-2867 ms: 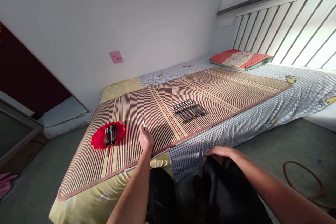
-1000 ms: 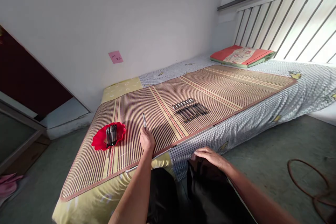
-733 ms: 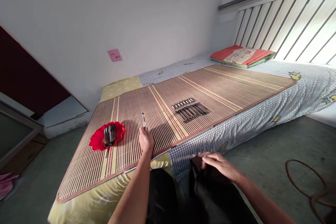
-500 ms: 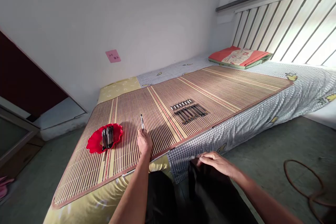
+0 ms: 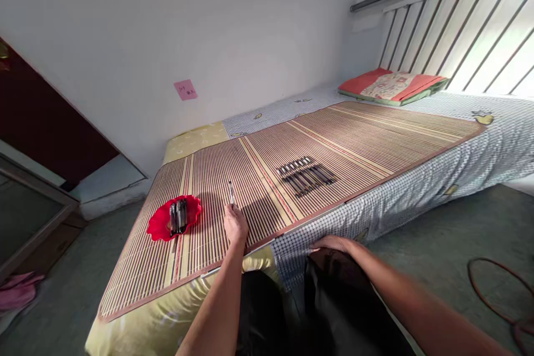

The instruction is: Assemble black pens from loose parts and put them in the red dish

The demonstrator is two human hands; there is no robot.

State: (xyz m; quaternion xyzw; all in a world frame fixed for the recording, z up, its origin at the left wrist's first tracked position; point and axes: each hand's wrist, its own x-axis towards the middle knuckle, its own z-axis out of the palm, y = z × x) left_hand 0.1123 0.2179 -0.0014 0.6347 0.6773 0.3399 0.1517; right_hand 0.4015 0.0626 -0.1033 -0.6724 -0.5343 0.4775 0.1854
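My left hand (image 5: 236, 225) is closed around the lower end of a pen (image 5: 231, 193), which points away from me over the striped bamboo mat (image 5: 208, 178). At the edge of the bed, my right hand (image 5: 334, 243) lies over my right knee with its fingers stretched out and nothing visible in them. A red scalloped bowl (image 5: 156, 226) left of my left hand holds several dark pens (image 5: 178, 217). To the right, several pen bodies (image 5: 311, 179) lie side by side on the mat. Above them is a row of short pieces like pen caps (image 5: 295, 165).
A folded red and green cloth (image 5: 392, 88) lies at the bed's far right, by the slatted headboard (image 5: 442, 33). A pink note (image 5: 186, 89) sticks to the wall. A cable (image 5: 492, 278) is coiled on the floor at right, and pink cloth (image 5: 19, 289) lies at left.
My right hand has come down from above my knee and settled over it by the bed edge. The left hand still holds the pen. The view has shifted slightly left.
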